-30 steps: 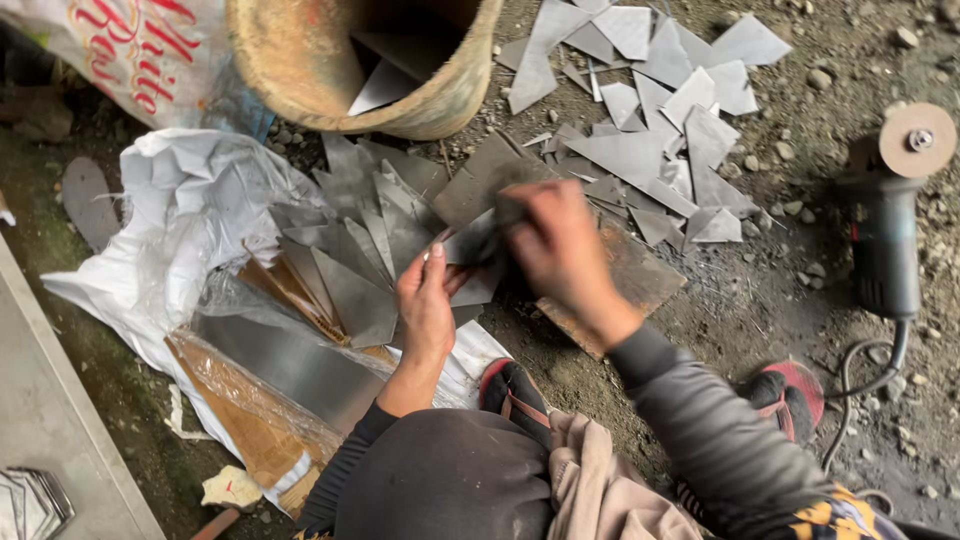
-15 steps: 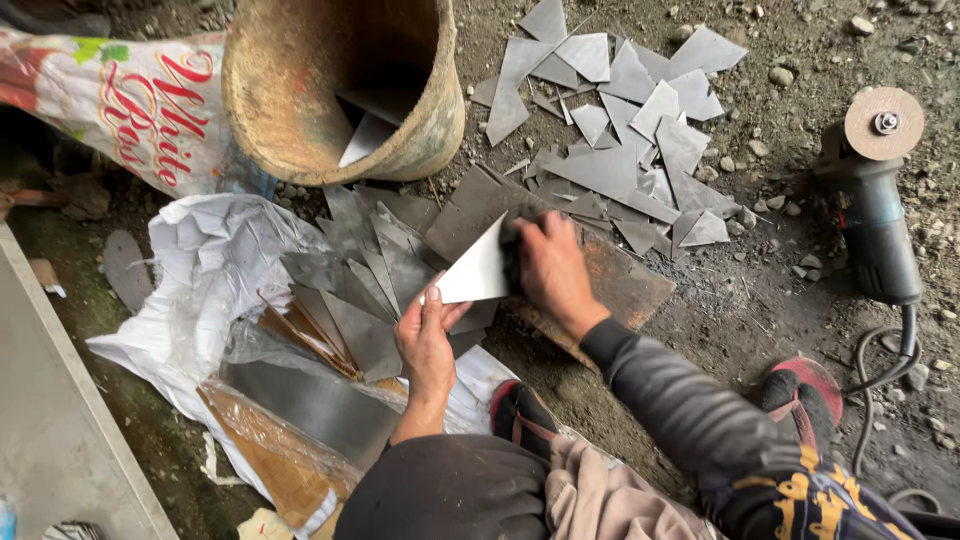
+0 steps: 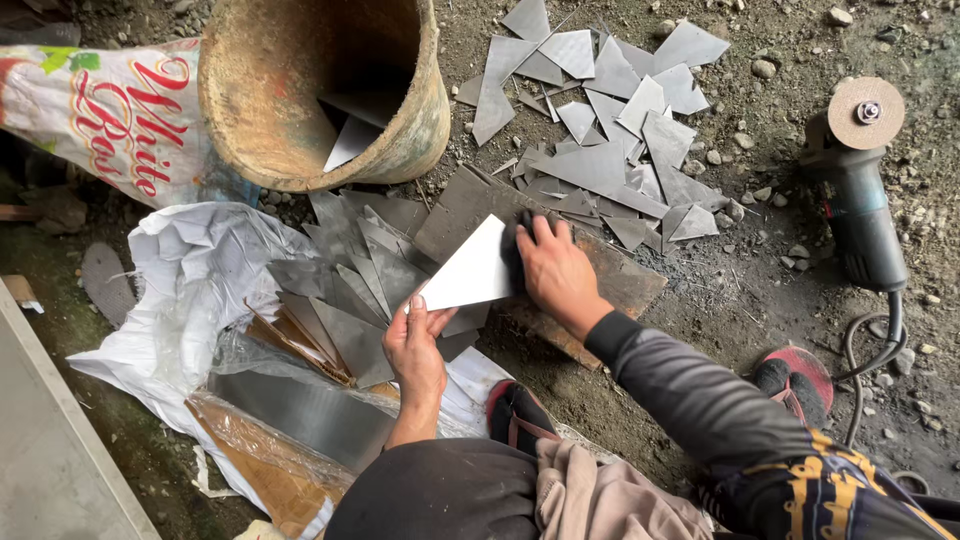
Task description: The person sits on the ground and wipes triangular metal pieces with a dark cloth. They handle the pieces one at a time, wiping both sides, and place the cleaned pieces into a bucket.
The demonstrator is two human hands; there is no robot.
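- On the dirt floor (image 3: pixel 740 300), our left hand (image 3: pixel 415 345) pinches the near corner of a pale metal triangle (image 3: pixel 470 270).
- Our right hand (image 3: pixel 555 270) presses its right edge against a rusty board (image 3: pixel 620 285).
- Far right lies an angle grinder (image 3: pixel 860 200).

- Bucket (image 3: pixel 300 100), 11 o'clock: rim cut off by the top edge; the metal pieces inside lie half in shadow.
- Printed sack (image 3: pixel 100 110), 10 o'clock: cut off by the left edge.
- Angle grinder (image 3: pixel 860 200), 3 o'clock: its cord runs out of sight behind the sleeve.
- Right hand (image 3: pixel 555 275): fingertips hidden behind a dark pad.
- Triangular sheet (image 3: pixel 470 270): right edge covered by the pad.
- Grey slab (image 3: pixel 40 440), 8 o'clock: cut off by the frame.
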